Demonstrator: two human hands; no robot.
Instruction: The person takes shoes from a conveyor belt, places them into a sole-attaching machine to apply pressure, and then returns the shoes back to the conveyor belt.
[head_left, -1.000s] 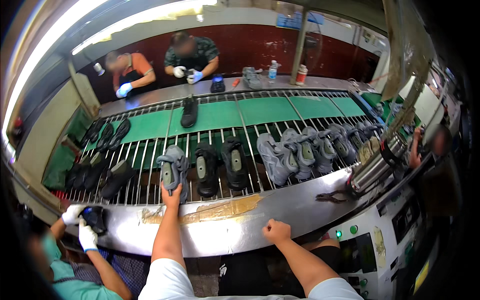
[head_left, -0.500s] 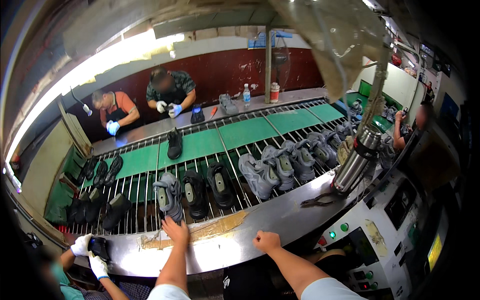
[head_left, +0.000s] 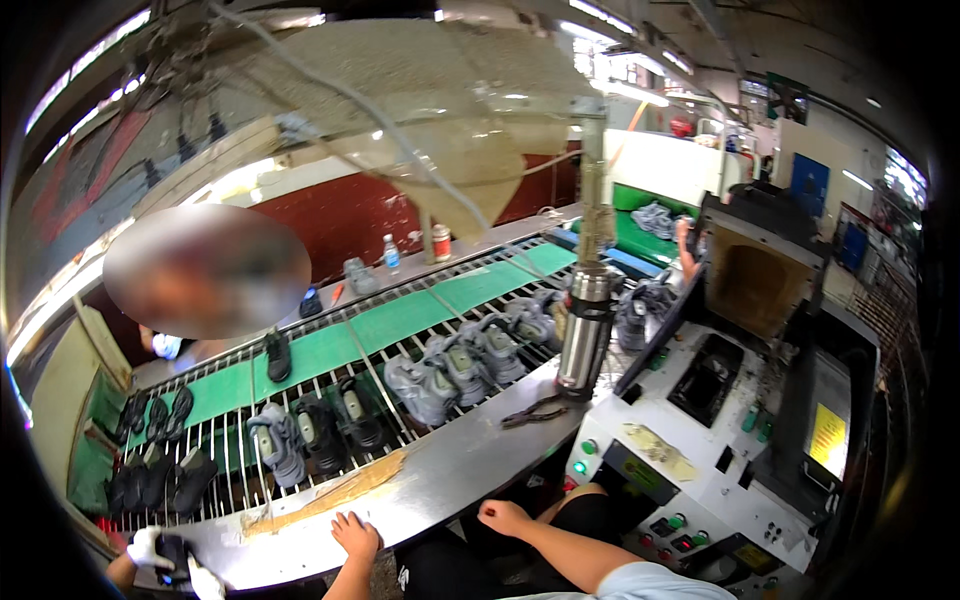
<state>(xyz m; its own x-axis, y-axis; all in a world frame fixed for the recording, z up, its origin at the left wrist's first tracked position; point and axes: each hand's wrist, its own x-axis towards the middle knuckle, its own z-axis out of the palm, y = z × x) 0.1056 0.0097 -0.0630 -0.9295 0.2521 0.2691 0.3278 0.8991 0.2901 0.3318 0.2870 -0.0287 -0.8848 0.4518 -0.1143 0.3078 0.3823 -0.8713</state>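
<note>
My left hand rests on the near edge of the metal bench, fingers spread, holding nothing. My right hand is closed in a loose fist over my lap, off the bench, and I see nothing in it. Beyond my left hand, a grey sports shoe stands on the roller rack, with a black shoe and another black shoe to its right. Neither hand touches them. Brown tape covers part of the bench top.
A steel flask and dark pliers sit on the bench's right part. Several grey shoes line the rack. A white machine with an open lid stands at right. A co-worker's gloved hands hold a dark shoe at lower left.
My view has swung to the right. My left hand has drawn back from the grey shoe to the bench edge. The right hand stays closed.
</note>
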